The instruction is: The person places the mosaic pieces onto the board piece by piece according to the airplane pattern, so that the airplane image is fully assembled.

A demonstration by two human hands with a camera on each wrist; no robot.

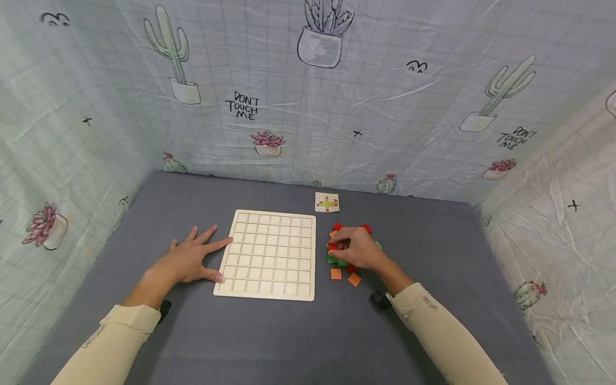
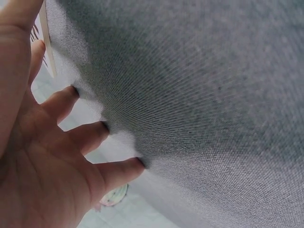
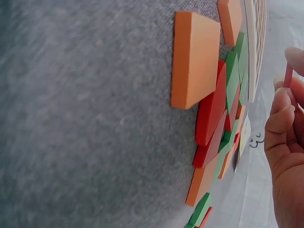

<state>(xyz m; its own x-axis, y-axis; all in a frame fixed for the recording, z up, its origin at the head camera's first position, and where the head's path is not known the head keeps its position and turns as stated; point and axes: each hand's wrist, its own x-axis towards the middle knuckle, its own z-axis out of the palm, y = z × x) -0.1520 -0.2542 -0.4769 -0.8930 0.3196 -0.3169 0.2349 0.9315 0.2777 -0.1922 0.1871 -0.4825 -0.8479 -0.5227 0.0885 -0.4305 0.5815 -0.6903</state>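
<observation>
A pale wooden grid board [image 1: 269,255] lies flat on the grey table. My left hand [image 1: 187,259] is spread at its left side, thumb and index finger touching the board's edge; the left wrist view shows the other fingertips [image 2: 130,168] on the cloth. Over a loose pile of coloured tiles to the right of the board, my right hand [image 1: 358,247] pinches a red tile [image 3: 288,75] between thumb and fingers, raised above the others. Green tiles [image 3: 232,76], red tiles [image 3: 213,107] and orange tiles [image 3: 194,61] lie under and beside this hand, partly hidden by it in the head view.
A small picture card [image 1: 327,202] with a coloured pattern on a grid lies behind the pile. Two orange tiles [image 1: 336,274] sit at the pile's near side. A cactus-print curtain [image 1: 308,107] surrounds the grey table [image 1: 269,342] at the back and both sides.
</observation>
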